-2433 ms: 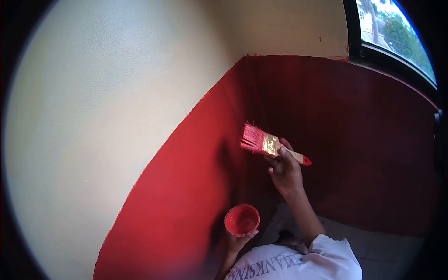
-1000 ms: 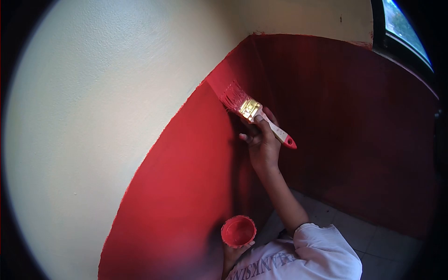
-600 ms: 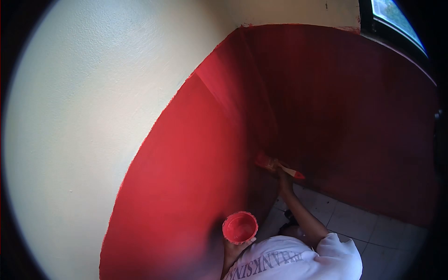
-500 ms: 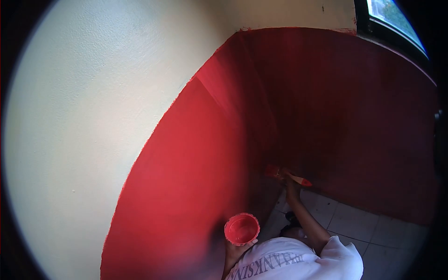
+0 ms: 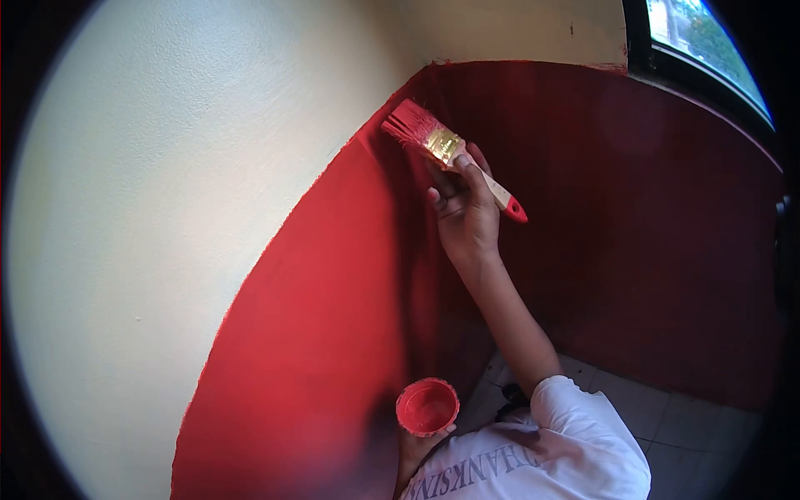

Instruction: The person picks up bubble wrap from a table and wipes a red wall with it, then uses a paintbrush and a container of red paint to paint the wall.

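Observation:
My right hand [image 5: 471,204] is raised near the wall corner, its fingers closed on a paintbrush [image 5: 500,193]. The brush has a pale wooden handle with a red tip, a gold ferrule and red-coated bristles, which point up and left at the upper part of the red wall [image 5: 325,283]. Whether the bristles touch the wall I cannot tell. Low in the view, my left hand [image 5: 417,446] holds a round cup [image 5: 427,407] from below, its open top facing up and red paint inside. Most of that hand is hidden by the cup and the white shirt.
Cream wall [image 5: 150,208] lies above the red area, with an uneven border between them. A darker red wall [image 5: 633,225] stands at the right, below a black-framed window [image 5: 708,37]. Light floor tiles [image 5: 692,425] show at the lower right.
My right hand and the brush have risen from low near the floor to the upper wall corner. The cup in my left hand has hardly moved.

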Demonstrator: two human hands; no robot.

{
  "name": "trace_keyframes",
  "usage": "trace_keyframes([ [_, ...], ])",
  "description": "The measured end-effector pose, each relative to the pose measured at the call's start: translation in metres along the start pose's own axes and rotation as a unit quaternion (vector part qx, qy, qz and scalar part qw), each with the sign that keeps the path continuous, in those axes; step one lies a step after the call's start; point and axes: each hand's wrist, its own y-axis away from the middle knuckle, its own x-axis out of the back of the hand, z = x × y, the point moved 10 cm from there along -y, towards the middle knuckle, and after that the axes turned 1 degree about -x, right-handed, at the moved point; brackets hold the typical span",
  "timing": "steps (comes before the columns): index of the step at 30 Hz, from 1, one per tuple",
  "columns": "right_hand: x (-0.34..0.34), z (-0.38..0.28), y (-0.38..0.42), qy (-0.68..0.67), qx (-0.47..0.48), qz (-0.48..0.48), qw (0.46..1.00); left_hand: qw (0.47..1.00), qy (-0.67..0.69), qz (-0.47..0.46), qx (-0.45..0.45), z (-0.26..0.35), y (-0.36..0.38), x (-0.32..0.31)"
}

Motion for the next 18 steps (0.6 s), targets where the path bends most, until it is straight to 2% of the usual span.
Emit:
trace_keyframes([
  [5, -0.009, 0.012, -0.001, -0.021, -0.009, -0.002, 1.000, 0.999, -0.022, 0.018, -0.017, -0.004, 0.001, 0.004],
  [13, -0.006, 0.024, -0.003, 0.016, -0.020, 0.006, 1.000, 0.999, -0.029, 0.030, -0.025, 0.005, 0.002, 0.003],
  [16, 0.013, 0.027, 0.003, 0.047, -0.030, 0.026, 0.998, 1.000, -0.003, 0.023, -0.012, 0.004, 0.003, 0.002],
  [18, 0.049, 0.033, 0.013, 0.070, -0.040, 0.050, 0.996, 0.999, -0.013, 0.024, -0.020, 0.004, 0.002, 0.004],
])
